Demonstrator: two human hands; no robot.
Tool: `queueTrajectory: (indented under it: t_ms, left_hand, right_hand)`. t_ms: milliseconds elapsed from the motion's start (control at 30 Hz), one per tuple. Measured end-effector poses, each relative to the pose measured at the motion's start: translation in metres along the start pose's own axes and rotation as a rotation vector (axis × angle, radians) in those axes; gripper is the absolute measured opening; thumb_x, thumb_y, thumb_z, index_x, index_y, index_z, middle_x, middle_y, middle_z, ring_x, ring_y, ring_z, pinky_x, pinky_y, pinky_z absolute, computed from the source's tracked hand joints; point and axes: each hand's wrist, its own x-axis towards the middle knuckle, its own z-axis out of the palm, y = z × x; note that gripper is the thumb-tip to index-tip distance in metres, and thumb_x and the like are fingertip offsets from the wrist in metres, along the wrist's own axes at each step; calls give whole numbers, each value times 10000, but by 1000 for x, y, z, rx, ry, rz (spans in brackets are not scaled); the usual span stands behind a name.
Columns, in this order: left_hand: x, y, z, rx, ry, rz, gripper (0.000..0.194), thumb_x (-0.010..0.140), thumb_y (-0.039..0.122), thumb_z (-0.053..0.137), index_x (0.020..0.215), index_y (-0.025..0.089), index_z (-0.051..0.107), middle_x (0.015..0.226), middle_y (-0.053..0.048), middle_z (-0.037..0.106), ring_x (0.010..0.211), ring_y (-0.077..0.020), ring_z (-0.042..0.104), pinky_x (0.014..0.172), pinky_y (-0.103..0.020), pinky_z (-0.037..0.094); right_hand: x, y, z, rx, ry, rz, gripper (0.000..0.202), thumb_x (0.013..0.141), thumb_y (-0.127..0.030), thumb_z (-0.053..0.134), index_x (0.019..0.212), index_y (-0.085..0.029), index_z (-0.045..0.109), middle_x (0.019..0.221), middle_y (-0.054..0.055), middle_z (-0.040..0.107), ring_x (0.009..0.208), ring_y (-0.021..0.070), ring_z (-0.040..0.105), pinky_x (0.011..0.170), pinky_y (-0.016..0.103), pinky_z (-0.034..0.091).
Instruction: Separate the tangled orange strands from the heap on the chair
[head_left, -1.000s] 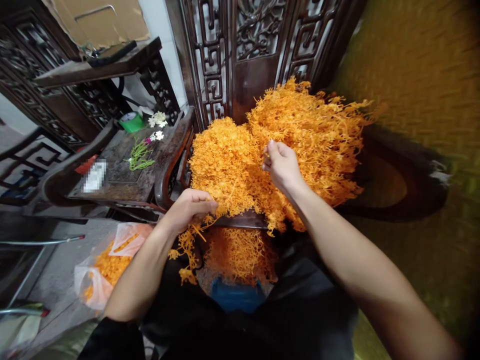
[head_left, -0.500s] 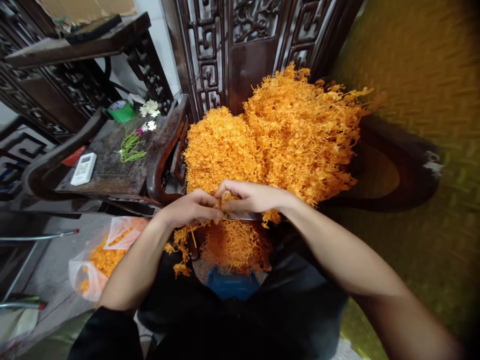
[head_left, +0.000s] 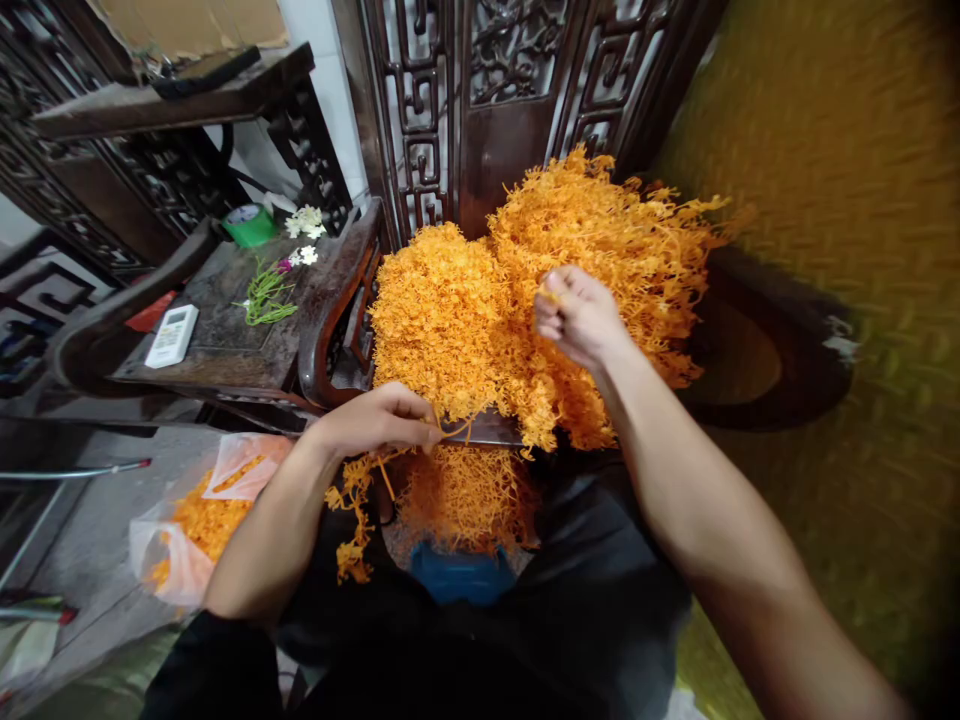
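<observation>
Two big heaps of orange flowery sprigs, a left heap [head_left: 439,310] and a larger right heap [head_left: 630,220], fill the dark wooden seat. At the front edge of the seat, my left hand [head_left: 390,420] pinches a thin orange stem. An orange strand [head_left: 352,520] hangs below that hand. My right hand [head_left: 577,315] is raised over the right heap, its fingers closed round a small orange piece, mostly hidden. Below the seat edge lies a pile of orange stems [head_left: 465,495], above a blue container [head_left: 461,575] between the legs.
At the left, a dark wooden chair [head_left: 217,350] carries a white remote [head_left: 172,336], green tape [head_left: 250,226], white flowers [head_left: 305,222] and green stems [head_left: 268,295]. A plastic bag [head_left: 244,468] with orange bits sits on the floor. A carved chair back [head_left: 506,150] rises behind the heaps.
My right hand has moved away from my left hand, up and to the right over the right heap. My left hand has barely moved, and the stem in it now shows.
</observation>
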Motion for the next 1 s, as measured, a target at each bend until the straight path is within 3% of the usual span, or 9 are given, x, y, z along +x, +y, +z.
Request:
queueTrajectory:
  t_ms: [167, 300, 367, 500, 600, 667, 767, 867, 1000]
  left_hand:
    - [4, -5, -1, -16, 103, -22, 268, 909, 390, 675, 780, 160, 718, 464, 63, 445, 375, -57, 354, 350, -181, 236]
    - [4, -5, -2, 1, 126, -34, 296, 909, 413, 679, 763, 157, 702, 500, 58, 457, 379, -46, 366, 350, -170, 236]
    - [4, -5, -3, -2, 117, -34, 299, 909, 418, 677, 766, 157, 704, 504, 57, 458, 379, -47, 371, 348, -170, 234]
    - [5, -7, -5, -31, 100, -42, 290, 899, 413, 685, 758, 160, 705, 495, 61, 449, 370, -50, 368, 346, -174, 241]
    - [7, -8, -5, -33, 100, -51, 282, 888, 405, 696, 759, 156, 715, 496, 61, 447, 378, -47, 374, 358, -171, 245]
    - [7, -8, -4, -18, 83, -66, 281, 883, 402, 702, 759, 150, 719, 497, 58, 459, 386, -46, 376, 368, -170, 251]
    - [6, -5, -2, 20, 18, -110, 296, 876, 417, 706, 759, 145, 720, 477, 49, 480, 385, -57, 375, 366, -181, 253]
    - [6, -3, -1, 16, 74, -109, 296, 866, 415, 712, 741, 146, 714, 470, 57, 458, 388, -57, 365, 368, -182, 248]
    - [9, -2, -1, 5, 114, -82, 277, 861, 399, 717, 754, 143, 721, 476, 61, 452, 388, -52, 358, 375, -187, 238]
  right_hand:
    - [-15, 18, 24, 32, -159, 248, 381, 833, -470, 818, 1023, -188, 646, 602, -79, 484, 462, 51, 388, 407, 182, 364]
    - [-17, 23, 36, 122, -258, 385, 383, 802, -357, 852, 1096, -172, 693, 907, 30, 677, 671, 90, 635, 509, 191, 500]
    - [-17, 22, 37, 158, -307, 416, 361, 779, -282, 860, 1081, -154, 708, 1044, 73, 695, 780, 102, 652, 534, 181, 487]
    - [-20, 19, 44, 71, -360, 380, 250, 904, -350, 731, 1072, -168, 702, 839, 8, 629, 607, 66, 451, 466, 190, 312]
    - [-27, 14, 55, -321, -577, 272, 295, 980, -466, 616, 1081, -201, 697, 738, -19, 569, 610, 102, 432, 523, 236, 332]
    - [-29, 11, 60, -630, -680, 145, 291, 978, -473, 614, 946, -194, 690, 732, -5, 591, 660, 127, 478, 603, 270, 374]
    - [-28, 5, 57, -890, -576, 13, 333, 979, -457, 603, 788, -185, 617, 713, 15, 600, 670, 145, 497, 653, 302, 373]
    - [-24, 0, 49, -861, -495, -11, 364, 991, -512, 554, 844, -188, 633, 798, 35, 646, 717, 156, 531, 681, 306, 398]
    - [-26, 5, 50, -730, -733, 116, 386, 933, -568, 619, 942, -192, 704, 943, 40, 710, 816, 164, 592, 749, 306, 447]
